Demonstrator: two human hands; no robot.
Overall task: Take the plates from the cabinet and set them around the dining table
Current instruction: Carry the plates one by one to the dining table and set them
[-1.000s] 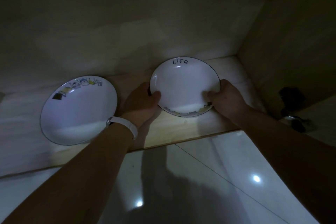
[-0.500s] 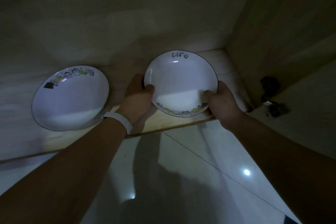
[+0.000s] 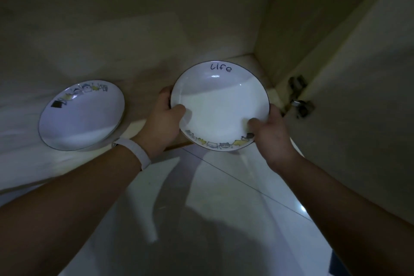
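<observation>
Head view: the dim cabinet (image 3: 156,29) is seen from its open front, with pale floor tiles (image 3: 224,208) below. A second plate (image 3: 81,116) is left lying on the shelf (image 3: 18,141) at the left. The plate marked "life" (image 3: 220,105), flat on the shelf a second ago, is now lifted and drawn past the near shelf edge. It is held at both sides, the left hand (image 3: 163,123) and right hand (image 3: 273,139) each closed in a grip on its rim. Removal is judged almost done.

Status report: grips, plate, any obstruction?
Left grip and right grip hold white round ceramic plate marked Life, opposite rims. Its near edge overhangs pale shelf. Second white plate sits left, apart. No obstruction seen.
</observation>
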